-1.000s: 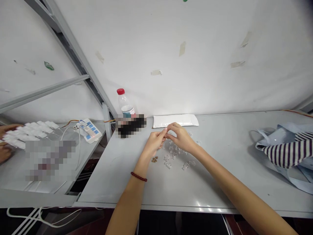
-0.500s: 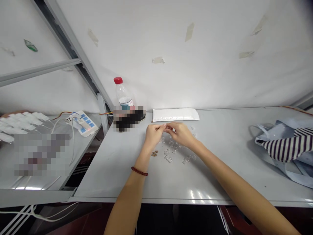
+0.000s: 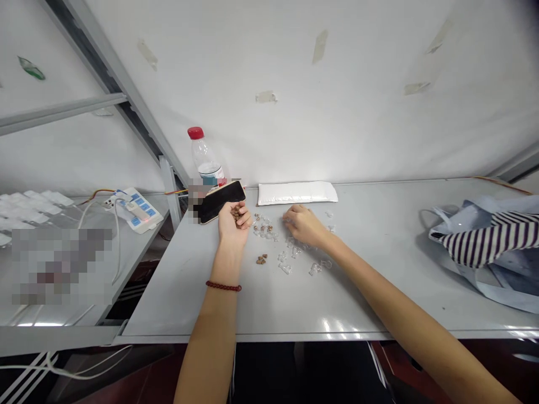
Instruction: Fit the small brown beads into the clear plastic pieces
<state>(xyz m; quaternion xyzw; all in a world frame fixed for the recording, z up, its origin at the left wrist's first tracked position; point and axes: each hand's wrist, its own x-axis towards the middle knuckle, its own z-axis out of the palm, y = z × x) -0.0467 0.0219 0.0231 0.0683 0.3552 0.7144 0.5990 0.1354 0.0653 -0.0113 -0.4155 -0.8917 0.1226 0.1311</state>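
Note:
My left hand (image 3: 233, 224) is turned palm up, its fingers curled round several small brown pieces (image 3: 237, 215) like pebbles or beads. My right hand (image 3: 304, 224) is palm down, low over the table among small clear plastic figures (image 3: 284, 269). Its fingers are bent together, and whatever their tips pinch is hidden. Between the hands lie several clear figures with brown bits (image 3: 263, 228) in or beside them. A little heap of brown pieces (image 3: 261, 259) rests nearer to me.
Behind my left hand are a black phone (image 3: 221, 202) and a red-capped bottle (image 3: 206, 160). A white padded packet (image 3: 297, 193) lies along the wall. A striped cloth bag (image 3: 490, 241) stands at right; a power strip (image 3: 141, 210) sits on the left table.
My hands were together over the figures and have parted. The left moved left and turned palm up, showing the brown pieces; the right stays low over the figures. The view shifted slightly.

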